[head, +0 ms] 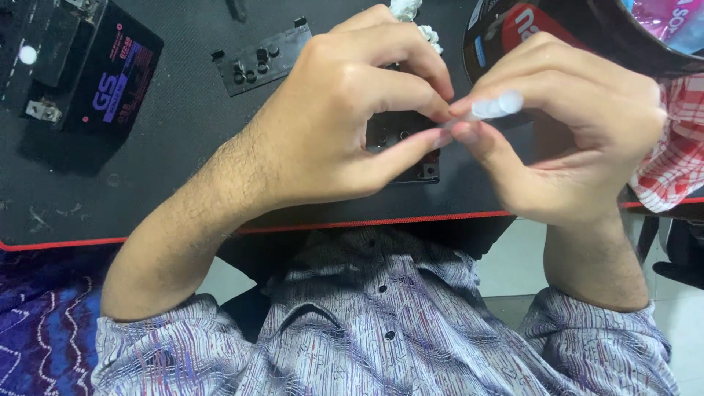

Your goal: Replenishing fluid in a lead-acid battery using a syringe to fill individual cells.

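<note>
You have two hands in view, and between them one small white tube (497, 105). Your right hand (579, 139) pinches the tube between thumb and forefinger, and the fingers (411, 88) of your left hand (345, 125) press together at its left tip, so both hands meet above the bench (183, 154). The tube is held in the air, over the middle of the black mat.

On the bench you can count two flat black covers: one cover (260, 59) lies free, up and left of your left hand, and the second one (407, 150) lies just under your hands, mostly hidden by them. One black battery (81, 62) stands at the far left, cut by the frame edge. One white crumpled thing (418, 18) shows above your left hand, only partly seen. At the right there is one red checked cloth (675, 147), and above it one dark round container (513, 29), also cut off.

The lower part of the view is filled by your striped shirt (381, 330). What the tube's left tip carries is too small to tell
</note>
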